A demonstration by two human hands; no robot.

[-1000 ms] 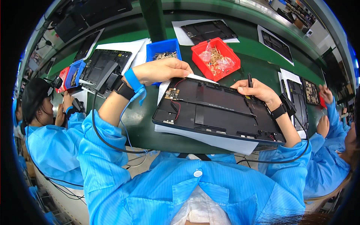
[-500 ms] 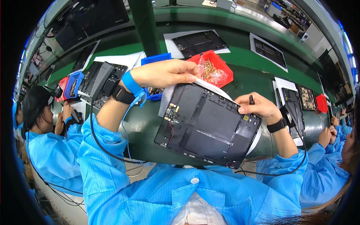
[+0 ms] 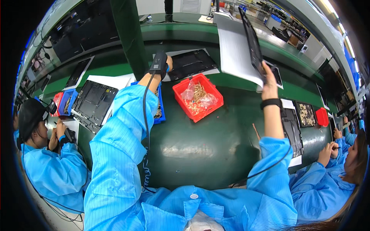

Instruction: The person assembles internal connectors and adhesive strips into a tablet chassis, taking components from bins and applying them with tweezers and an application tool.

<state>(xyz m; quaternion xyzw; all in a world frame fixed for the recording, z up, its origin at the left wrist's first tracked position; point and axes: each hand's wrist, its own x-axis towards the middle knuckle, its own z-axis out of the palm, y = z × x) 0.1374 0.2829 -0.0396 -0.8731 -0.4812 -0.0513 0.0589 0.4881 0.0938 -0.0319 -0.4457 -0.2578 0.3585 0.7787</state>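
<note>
My right hand (image 3: 269, 86) is raised at the right, its thumb and fingers closed on the lower end of a thin black tablet housing (image 3: 251, 40). The housing stands steeply tilted, nearly edge-on. A white sheet (image 3: 236, 52) hangs beside it on the left. My left hand (image 3: 169, 61) reaches far forward to the near left end of another black tablet housing (image 3: 194, 63), which lies flat on white paper. A black wrist-mounted device (image 3: 158, 63) hides most of that hand, so its fingers do not show.
A red bin (image 3: 204, 111) of small brass-coloured parts and plastic bags sits mid-table. A blue bin (image 3: 158, 111) is partly behind my left sleeve. A green post (image 3: 129, 34) rises behind. More housings (image 3: 94, 102) lie leftward. Co-workers in blue sit at both sides. A coiled cord (image 3: 146, 169) hangs near my left arm.
The tablet housing that was before my chest in both hands is now lifted up and away to the right by my right hand. My left hand has let go and moved forward.
</note>
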